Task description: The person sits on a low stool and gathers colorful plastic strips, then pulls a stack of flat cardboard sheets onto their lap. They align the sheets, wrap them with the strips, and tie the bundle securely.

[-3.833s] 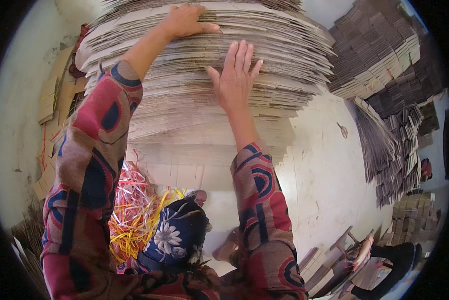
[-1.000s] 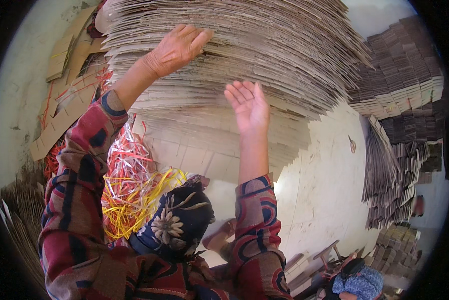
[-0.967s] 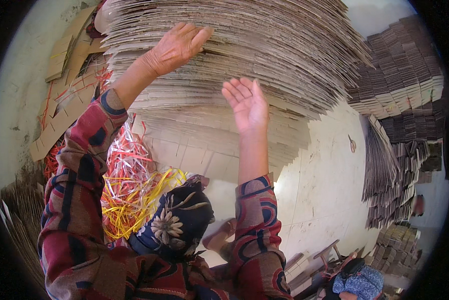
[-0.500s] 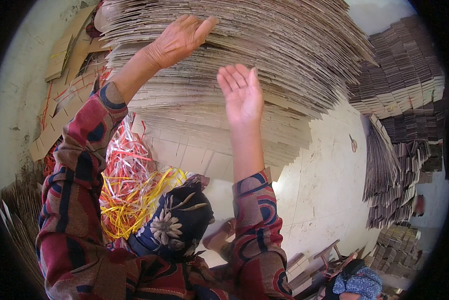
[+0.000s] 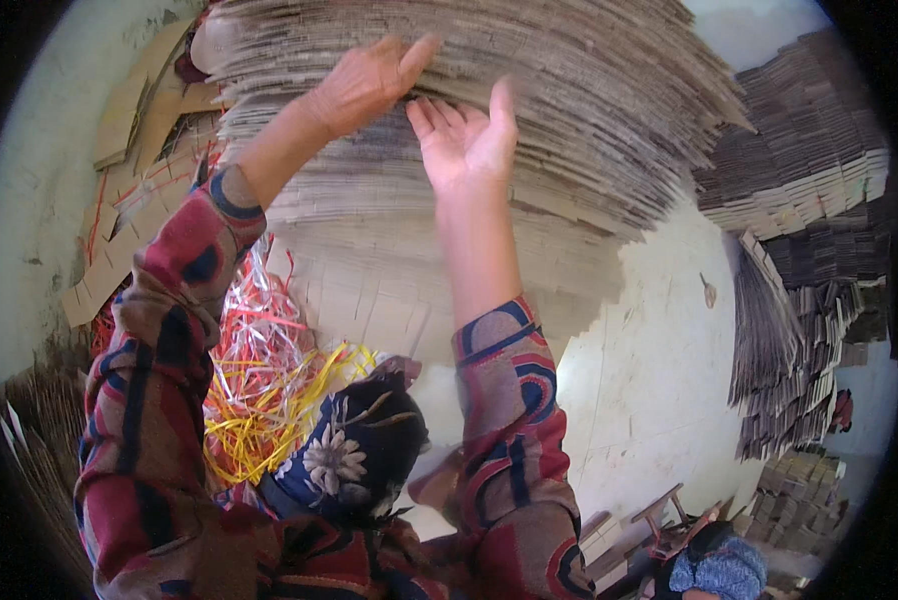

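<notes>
Probably best to press lightly along the fanned cardboard sheets [image 5: 594,120], upper middle of the frame, without bending edges. With left hand [image 5: 369,88] knuckles up, cannot tell about any pinch. With right hand [image 5: 461,145] palm up, grip spread, seemingly holding nothing. Cannot see sheets past the top edge, nor separate blurred ones.

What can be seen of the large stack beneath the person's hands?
The large stack is many thin, flat, grey-brown sheets, apparently cardboard, overlapping in layers with a ragged right edge. Nearer ones show short dark lines, perhaps slits. It spreads over the pale floor. The left grip and right grip are over it; contact is unclear.
</notes>
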### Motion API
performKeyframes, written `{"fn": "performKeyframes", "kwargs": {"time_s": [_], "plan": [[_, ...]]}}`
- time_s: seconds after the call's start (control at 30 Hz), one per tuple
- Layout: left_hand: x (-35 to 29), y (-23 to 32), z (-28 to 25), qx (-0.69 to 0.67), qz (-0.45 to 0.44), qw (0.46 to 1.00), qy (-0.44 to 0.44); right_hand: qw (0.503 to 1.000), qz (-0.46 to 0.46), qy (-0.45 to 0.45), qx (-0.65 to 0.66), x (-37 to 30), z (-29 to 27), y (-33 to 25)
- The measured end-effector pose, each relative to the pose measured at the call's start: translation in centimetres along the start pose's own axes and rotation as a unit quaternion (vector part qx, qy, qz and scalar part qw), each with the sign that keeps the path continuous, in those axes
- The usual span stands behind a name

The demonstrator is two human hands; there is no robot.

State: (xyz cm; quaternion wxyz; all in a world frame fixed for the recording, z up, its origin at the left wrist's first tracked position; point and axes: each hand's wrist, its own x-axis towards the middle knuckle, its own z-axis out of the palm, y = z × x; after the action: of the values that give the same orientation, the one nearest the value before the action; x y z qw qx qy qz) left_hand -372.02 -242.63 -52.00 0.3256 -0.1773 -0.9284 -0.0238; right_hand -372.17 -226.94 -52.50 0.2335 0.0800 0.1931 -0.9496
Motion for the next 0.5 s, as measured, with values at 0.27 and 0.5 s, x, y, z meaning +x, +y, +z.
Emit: {"fn": "performKeyframes", "kwargs": {"time_s": [0.27, 0.5], "plan": [[1.7, -0.2, -1.4, 0.005, 0.027, 1.0, 0.004, 0.992, -0.114, 0.026, 0.042, 6.1, -0.5, -2.0], [13.8, -2.2, -4.5, 0.017, 0.103, 0.982, 0.16, 0.994, -0.097, 0.013, 0.04, 5.4, -2.0, -2.5]]}}
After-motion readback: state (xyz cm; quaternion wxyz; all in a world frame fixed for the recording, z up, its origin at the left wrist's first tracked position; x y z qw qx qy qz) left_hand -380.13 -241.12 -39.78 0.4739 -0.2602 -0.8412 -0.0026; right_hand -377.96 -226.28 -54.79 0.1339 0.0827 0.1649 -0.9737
